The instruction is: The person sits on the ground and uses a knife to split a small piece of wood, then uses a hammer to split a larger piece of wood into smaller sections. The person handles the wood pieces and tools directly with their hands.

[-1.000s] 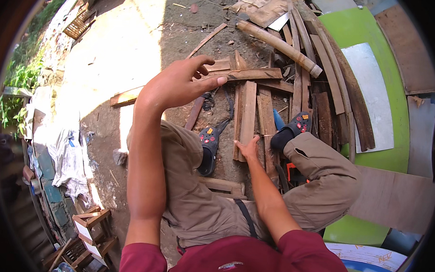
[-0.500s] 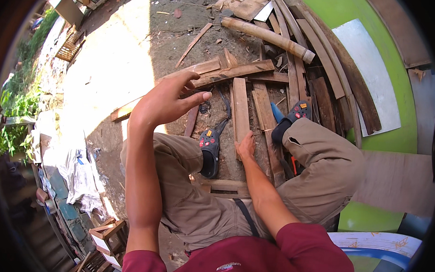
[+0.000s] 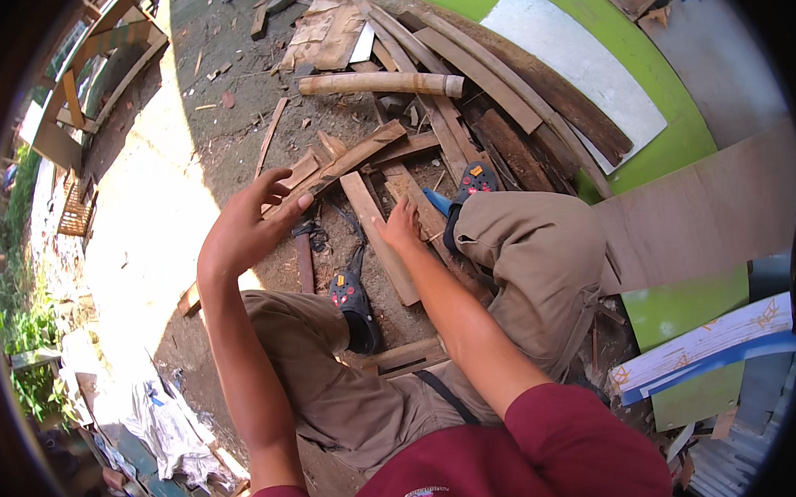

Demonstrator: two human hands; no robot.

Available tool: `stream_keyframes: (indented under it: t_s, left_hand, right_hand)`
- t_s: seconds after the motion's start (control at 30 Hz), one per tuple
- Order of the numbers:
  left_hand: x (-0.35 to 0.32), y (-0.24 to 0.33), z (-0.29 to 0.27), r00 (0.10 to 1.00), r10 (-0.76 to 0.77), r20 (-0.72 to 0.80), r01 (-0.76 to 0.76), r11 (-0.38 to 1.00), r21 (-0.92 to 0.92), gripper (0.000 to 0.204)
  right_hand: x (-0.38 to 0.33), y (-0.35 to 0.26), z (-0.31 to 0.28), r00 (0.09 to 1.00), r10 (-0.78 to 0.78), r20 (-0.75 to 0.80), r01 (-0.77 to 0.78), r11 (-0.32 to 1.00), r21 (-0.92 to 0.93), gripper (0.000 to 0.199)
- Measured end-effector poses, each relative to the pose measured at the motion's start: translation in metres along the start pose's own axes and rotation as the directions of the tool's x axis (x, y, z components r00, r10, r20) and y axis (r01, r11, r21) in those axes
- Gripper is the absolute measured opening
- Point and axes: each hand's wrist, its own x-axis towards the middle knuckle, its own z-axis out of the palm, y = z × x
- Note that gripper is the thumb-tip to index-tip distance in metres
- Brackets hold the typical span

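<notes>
My left hand (image 3: 251, 228) hovers raised on the left, its fingers bent and apart, with nothing seen in it. Under its fingertips lies the end of a dark-marked wooden board (image 3: 364, 154), which rests slantwise on other pieces. My right hand (image 3: 401, 227) is over the right edge of a light wooden plank (image 3: 376, 235), its fingers stretched and apart. Whether it touches that plank, I cannot tell. The plank lies between my feet, in clogs. Another plank (image 3: 427, 216) is just right of my right hand, with something blue (image 3: 436, 200) beside it.
A bamboo pole (image 3: 382, 84) and a heap of long boards (image 3: 509, 81) lie ahead. Right of them are a white sheet (image 3: 579, 71), green panels (image 3: 695, 149) and plywood (image 3: 697, 211). A low wooden piece (image 3: 407, 354) sits before my lap. Dark straps (image 3: 351, 225) trail near my left clog.
My right hand has let go of the plank's near end and moved forward along it. My left hand stays raised. The view has turned toward the right.
</notes>
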Motion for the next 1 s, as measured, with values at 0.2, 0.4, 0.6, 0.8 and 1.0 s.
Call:
stream_keyframes:
  t_s: [0.2,0.4,0.6,0.8,1.0]
  left_hand:
    - [0.016,0.021,0.023,0.978,0.197,-0.076,-0.206,0.968,-0.145,0.049]
    - [0.027,0.005,0.069,0.889,0.359,-0.285,-0.438,0.847,-0.301,0.032]
    - [0.041,-0.014,0.076,0.898,0.23,-0.376,-0.409,0.752,-0.516,0.029]
    - [0.038,0.039,0.086,0.862,0.37,-0.348,-0.412,0.91,-0.052,0.034]
    - [0.021,0.124,0.03,0.823,0.499,-0.273,-0.545,0.829,-0.128,0.038]
  right_hand:
    - [0.082,-0.111,-0.21,0.99,-0.028,-0.136,0.056,0.976,0.211,0.058]
    - [0.078,-0.165,-0.354,0.839,-0.511,-0.188,0.444,0.842,-0.306,0.048]
    - [0.081,-0.037,-0.391,0.756,-0.537,-0.374,0.535,0.836,-0.12,0.039]
    - [0.118,0.191,-0.338,0.985,0.115,-0.126,-0.153,0.923,-0.353,0.062]
    - [0.131,0.185,-0.252,0.957,0.136,-0.258,-0.184,0.968,-0.17,0.067]
